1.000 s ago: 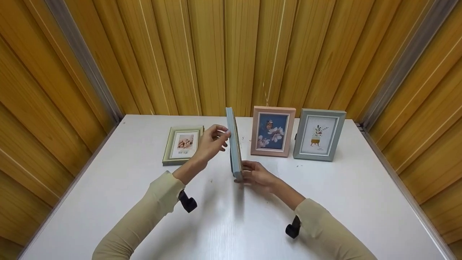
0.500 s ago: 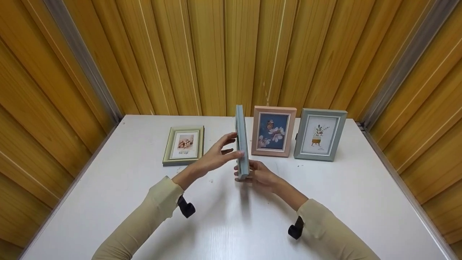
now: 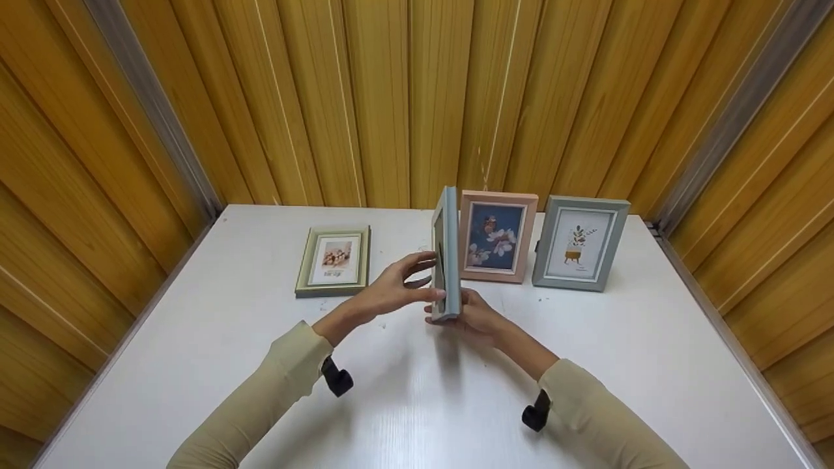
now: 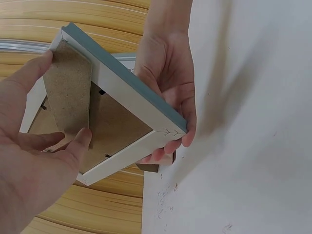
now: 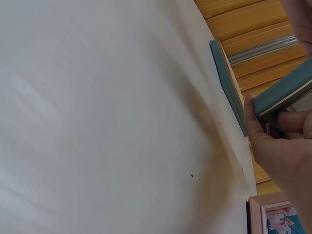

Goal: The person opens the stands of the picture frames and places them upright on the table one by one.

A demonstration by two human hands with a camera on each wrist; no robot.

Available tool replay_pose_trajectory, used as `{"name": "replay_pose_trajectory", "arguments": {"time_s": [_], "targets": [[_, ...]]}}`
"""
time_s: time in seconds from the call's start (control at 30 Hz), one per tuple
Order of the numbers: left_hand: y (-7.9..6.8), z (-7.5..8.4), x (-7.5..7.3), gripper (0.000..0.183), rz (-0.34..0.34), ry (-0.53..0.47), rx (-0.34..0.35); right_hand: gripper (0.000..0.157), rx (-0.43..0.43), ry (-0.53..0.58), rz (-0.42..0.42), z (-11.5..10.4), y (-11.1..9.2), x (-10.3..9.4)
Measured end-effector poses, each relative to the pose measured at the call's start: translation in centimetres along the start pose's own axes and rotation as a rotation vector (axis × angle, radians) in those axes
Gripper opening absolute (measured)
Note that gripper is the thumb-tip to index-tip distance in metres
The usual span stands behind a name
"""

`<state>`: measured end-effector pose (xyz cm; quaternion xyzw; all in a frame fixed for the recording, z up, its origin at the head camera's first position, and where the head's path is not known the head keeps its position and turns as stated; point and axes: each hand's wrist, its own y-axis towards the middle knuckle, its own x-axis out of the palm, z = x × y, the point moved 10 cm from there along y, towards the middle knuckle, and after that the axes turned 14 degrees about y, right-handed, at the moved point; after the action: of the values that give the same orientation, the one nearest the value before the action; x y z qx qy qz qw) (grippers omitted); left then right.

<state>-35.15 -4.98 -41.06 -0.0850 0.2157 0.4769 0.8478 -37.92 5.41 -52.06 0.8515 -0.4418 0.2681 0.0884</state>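
A light blue picture frame stands upright in the air over the table, edge-on in the head view. My right hand grips its lower end, fingers wrapped under the corner. At the frame's back is my left hand, with thumb and fingers spread across the brown fold-out stand and pinching it by its edges. The left wrist view shows the brown backing board, held by small black tabs. The frame's front is mostly hidden.
A pink frame with a flower picture and a grey-green frame with a plant picture stand on the right of the white table. A green frame lies flat at left. Wood-patterned walls enclose the table's back and sides.
The blue frame has shifted right and turned, so its back now faces left. My left hand has followed it from the edge onto the stand; the right hand keeps its grip below.
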Motion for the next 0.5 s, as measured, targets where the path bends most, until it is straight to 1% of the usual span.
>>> {"name": "replay_pose_trajectory", "arguments": {"time_s": [0.07,0.2,0.33,0.43,0.5], "targets": [[-0.1,0.1,-0.1,0.081,0.005,-0.006,0.003,0.039,0.005,-0.018,0.008,0.1,0.0,-0.2],[-0.1,0.1,-0.4,0.07,0.034,0.037,-0.01,0.05,0.017,-0.046,0.012,0.2,-0.1,-0.4],[-0.1,0.0,-1.1,0.061,0.084,0.088,-0.034,0.054,0.017,-0.046,0.004,0.3,-0.1,-0.6],[-0.3,-0.2,-1.7,0.055,0.116,0.088,-0.051,0.057,0.019,-0.045,0.006,0.3,-0.2,-0.8],[-0.5,-0.4,-1.9,0.052,0.117,0.077,-0.056,0.056,0.024,-0.045,0.003,0.3,-0.3,-0.9]]}}
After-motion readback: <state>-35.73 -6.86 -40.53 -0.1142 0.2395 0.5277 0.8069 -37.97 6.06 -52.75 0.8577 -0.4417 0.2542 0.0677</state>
